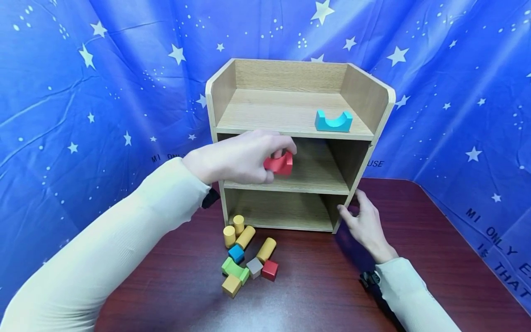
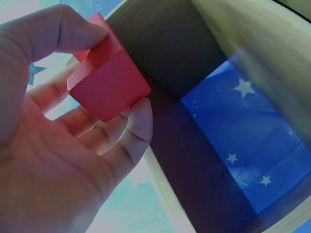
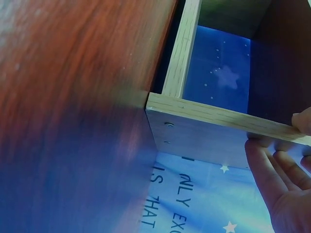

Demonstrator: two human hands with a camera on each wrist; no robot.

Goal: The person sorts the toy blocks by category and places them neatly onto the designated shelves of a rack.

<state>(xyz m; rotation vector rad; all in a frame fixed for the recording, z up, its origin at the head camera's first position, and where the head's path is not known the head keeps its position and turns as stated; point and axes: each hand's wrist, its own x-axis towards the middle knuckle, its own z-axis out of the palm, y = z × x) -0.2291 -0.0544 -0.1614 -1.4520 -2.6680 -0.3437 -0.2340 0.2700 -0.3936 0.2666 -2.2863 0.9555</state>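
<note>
My left hand (image 1: 249, 157) pinches a red block with a curved notch (image 1: 282, 163) between thumb and fingers, in front of the shelf's middle compartment. In the left wrist view the thumb presses into the notch of the red block (image 2: 112, 82), and fingertips support its other side. My right hand (image 1: 367, 226) grips the lower front edge of the right side panel of the wooden shelf (image 1: 286, 185), thumb inside and fingers outside. The right wrist view shows that hand (image 3: 286, 179) at the panel edge. A turquoise notched block (image 1: 333, 123) stands on the top shelf, near its right front.
On the dark red table (image 1: 307, 286), before the shelf's left front, lie several yellow cylinders (image 1: 245, 237), a blue cube (image 1: 236, 253), a green notched block (image 1: 234, 269), a grey cube (image 1: 255, 267), a red cube (image 1: 270, 270) and a tan cube (image 1: 231, 286). Blue star-patterned cloth (image 1: 137, 92) hangs behind.
</note>
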